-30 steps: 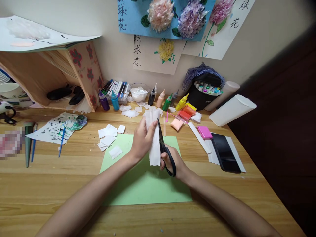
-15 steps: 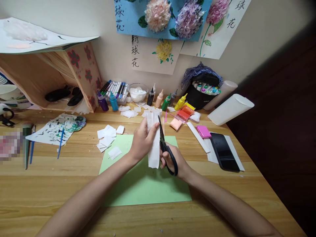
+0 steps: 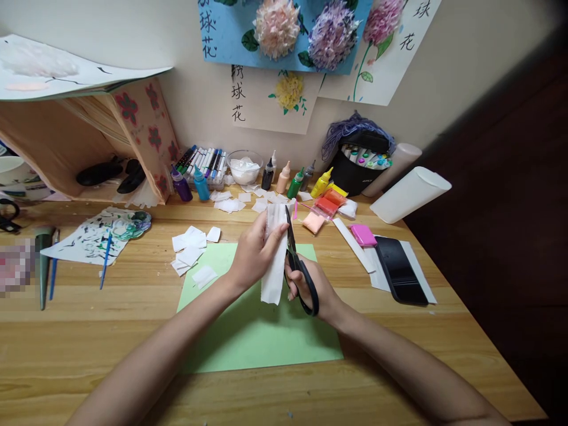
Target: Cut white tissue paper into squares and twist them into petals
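Observation:
Pinched between the thumb and fingers of my left hand (image 3: 254,251) is a long folded strip of white tissue paper (image 3: 274,278), its lower end hanging over the green sheet (image 3: 266,343). My right hand (image 3: 316,290) is closed on the black scissors (image 3: 307,284), with fingers through the handle. The scissors point up, and their blades lie along the right edge of the strip near my left thumb. Whether the blades have paper between them I cannot tell. Left of my left hand, several cut white paper pieces (image 3: 190,239) lie on the wood.
Along the wall stand paint bottles (image 3: 294,184), a glass bowl of white material (image 3: 244,169) and a box of markers (image 3: 204,167). On the right lie a phone (image 3: 403,272), a pink packet (image 3: 362,235) and a white cylinder (image 3: 408,195). A paintbrush (image 3: 105,260) rests on painted paper at left.
The strip's lower end has swung slightly left, so the strip now tilts. Both hands keep their grip, and the whole view has shifted a little.

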Motion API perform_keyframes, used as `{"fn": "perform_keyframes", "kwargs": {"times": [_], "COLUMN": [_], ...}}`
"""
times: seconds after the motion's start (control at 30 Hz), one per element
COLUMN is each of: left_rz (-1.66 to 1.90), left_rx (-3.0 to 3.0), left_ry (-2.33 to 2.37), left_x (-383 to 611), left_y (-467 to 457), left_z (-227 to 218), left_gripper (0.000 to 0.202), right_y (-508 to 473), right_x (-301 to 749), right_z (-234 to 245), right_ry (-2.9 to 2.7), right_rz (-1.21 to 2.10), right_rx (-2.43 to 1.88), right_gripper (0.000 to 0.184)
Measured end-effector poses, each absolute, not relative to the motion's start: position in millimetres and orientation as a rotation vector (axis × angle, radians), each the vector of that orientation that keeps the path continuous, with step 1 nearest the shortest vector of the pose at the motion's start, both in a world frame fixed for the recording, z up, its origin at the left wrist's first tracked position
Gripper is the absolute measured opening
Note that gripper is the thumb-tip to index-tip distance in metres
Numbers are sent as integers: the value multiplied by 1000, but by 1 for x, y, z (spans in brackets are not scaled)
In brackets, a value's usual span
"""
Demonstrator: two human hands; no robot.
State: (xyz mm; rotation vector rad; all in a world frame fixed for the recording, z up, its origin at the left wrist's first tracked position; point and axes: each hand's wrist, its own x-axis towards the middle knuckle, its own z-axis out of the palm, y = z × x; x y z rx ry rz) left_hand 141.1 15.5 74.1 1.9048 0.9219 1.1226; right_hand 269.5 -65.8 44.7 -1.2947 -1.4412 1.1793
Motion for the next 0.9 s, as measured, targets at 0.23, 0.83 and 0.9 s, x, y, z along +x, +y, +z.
{"fn": "perform_keyframes", "kwargs": {"times": [0.23, 0.83, 0.9], "left_rz": [1125, 997, 971], "left_rx": [1887, 1901, 1934], "left_ry": [914, 882, 876], "left_x": [142, 143, 140], "left_y": [16, 11, 13], "left_z": [74, 73, 75], "left_gripper": [20, 27, 31], "right_y": [-66, -76, -74], "right_x": [268, 264, 265], "right_z": [38, 41, 50], "right_ry": [-1395, -1225, -1154], "right_rz": [1220, 1114, 1041], "right_rx": [-1242, -1185, -1168], "right_gripper": [58, 54, 50]}}
